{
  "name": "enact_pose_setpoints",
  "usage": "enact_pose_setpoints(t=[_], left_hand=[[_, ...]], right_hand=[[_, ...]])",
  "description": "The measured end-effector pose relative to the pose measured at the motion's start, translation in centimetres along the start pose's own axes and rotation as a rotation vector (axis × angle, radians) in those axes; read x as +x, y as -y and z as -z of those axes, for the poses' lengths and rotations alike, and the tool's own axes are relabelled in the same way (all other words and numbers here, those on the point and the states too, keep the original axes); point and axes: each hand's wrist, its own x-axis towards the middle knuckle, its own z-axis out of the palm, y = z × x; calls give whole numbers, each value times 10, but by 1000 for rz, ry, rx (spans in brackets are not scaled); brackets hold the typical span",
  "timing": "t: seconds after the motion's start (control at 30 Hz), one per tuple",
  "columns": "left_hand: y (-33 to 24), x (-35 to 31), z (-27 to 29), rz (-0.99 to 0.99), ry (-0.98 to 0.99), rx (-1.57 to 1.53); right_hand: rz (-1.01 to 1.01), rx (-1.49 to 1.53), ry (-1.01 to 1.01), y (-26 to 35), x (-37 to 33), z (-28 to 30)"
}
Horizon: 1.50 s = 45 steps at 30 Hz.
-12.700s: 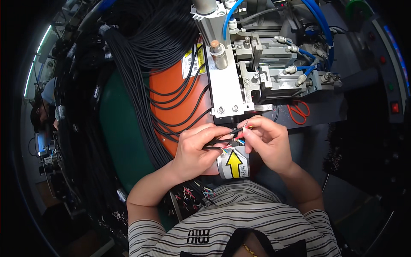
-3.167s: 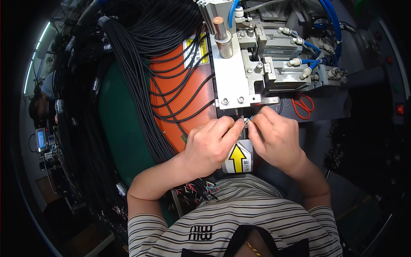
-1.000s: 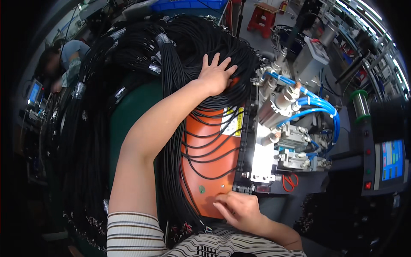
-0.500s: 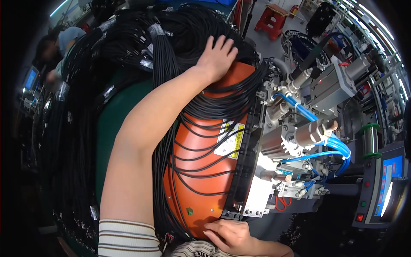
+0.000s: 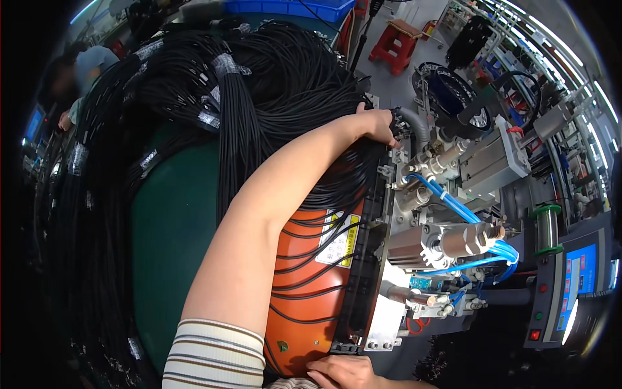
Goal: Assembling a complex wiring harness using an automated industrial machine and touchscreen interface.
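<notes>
My left arm stretches far across an orange panel (image 5: 298, 318) with black cables fanned over it. At the far right end of the fan, my left hand (image 5: 377, 124) bends over the black cables (image 5: 343, 181) where they meet the dark slotted rail (image 5: 355, 292). Its fingers look curled round them, though most are hidden behind the hand. Down at the near corner of the panel lies my right hand (image 5: 346, 371), its fingers loosely stretched on the edge, holding nothing that shows. A thick cable bundle tied with silvery wrap (image 5: 225, 65) runs down past my left forearm.
A machine with metal cylinders (image 5: 453, 243) and blue air hoses (image 5: 453, 204) stands to the right. Beyond it are a wire spool (image 5: 547, 230) and a control screen (image 5: 576, 285). Behind are a red stool (image 5: 394, 47) and a blue tray (image 5: 291, 6). Another person (image 5: 94, 68) works far left.
My left hand has moved right and down from the panel's far end to the rail end of the cables. The view has shifted slightly; my right hand stays at the near corner.
</notes>
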Motion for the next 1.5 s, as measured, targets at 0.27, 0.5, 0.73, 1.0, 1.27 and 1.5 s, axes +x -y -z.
enact_pose_setpoints(t=[0.27,0.5,0.73,1.0,1.27,1.5], left_hand=[[23,-17,23,-71,-578,-330],[0,-116,97,-301,-486,-1378],[3,-141,99,-352,-442,-1468],[0,-148,99,-400,-407,-1509],[-3,-152,99,-423,-444,-1457],[-10,-153,98,-417,-502,-1402]], right_hand=[[-9,0,4,-3,-2,0],[-4,-1,-52,-9,-13,-9],[-20,-28,-46,-5,-12,-11],[-20,-32,-63,-5,-10,-11],[-22,-30,-59,-6,-11,-14],[-4,-34,-93,-3,-14,-14]])
